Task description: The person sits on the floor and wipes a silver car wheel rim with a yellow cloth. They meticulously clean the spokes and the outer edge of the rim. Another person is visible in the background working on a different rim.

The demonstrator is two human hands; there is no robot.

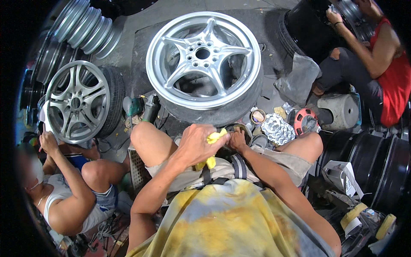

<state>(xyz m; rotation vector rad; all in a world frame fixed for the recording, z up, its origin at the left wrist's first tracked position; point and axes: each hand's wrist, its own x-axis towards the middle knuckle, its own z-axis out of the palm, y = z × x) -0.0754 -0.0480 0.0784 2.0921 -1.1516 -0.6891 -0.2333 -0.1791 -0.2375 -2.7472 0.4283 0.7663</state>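
At the centre of the frame, a yellow cloth (217,135) is gripped in the curled left hand (197,143), part of it hanging below. Just beside it, the right hand (238,139) is lowered, fingers bent, at a small round container (240,127); whether anything is pinched there cannot be told. The container could be tipped if its rim were caught by the fingers, and its contents, which cannot be made out, could be spilled. Grit could be picked up by the cloth if it were dropped among the crumpled foil (278,128) and the scraps nearby. Beyond the knees, a silver wheel (203,63) is laid face up at upper centre on a dark round support (224,113); its face could be scratched by a gritty cloth, or by the green grinder (151,108) if that were knocked against it.

Small printing seems to be carried by the white box (340,173) at lower right, but it is too small to be read. No clear lettering can be made out on the wheel.
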